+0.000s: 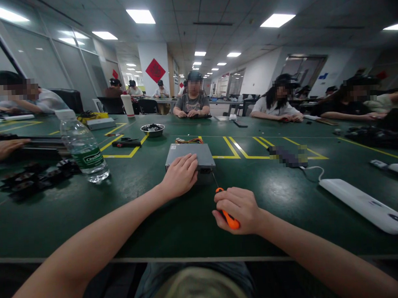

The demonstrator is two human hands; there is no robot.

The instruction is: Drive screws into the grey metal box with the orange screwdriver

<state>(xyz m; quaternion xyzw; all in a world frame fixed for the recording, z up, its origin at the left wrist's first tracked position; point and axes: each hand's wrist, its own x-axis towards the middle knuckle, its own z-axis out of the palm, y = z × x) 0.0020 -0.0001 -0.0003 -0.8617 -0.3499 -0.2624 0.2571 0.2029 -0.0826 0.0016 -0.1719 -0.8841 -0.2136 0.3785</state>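
A grey metal box that looks like a computer power supply (202, 152) lies on the green table, a bundle of coloured wires (188, 140) at its far side. My left hand (183, 171) rests flat on its top left part, fingers stretched out together. In my right hand (237, 209) is a screwdriver (231, 221) with an orange handle, fingers wrapped round it. Its thin shaft points up and away, and the tip reaches the near right corner of the box. Whether the tip sits in a screw is too small to tell.
On the left stand a water bottle (88, 149) and dark parts (32, 176), with another person's hand (7, 150) beyond. Farther off are a metal bowl (152, 130) and a dark tool (126, 143). A white power bank (366, 203) with a cable lies right. Several people sit around.
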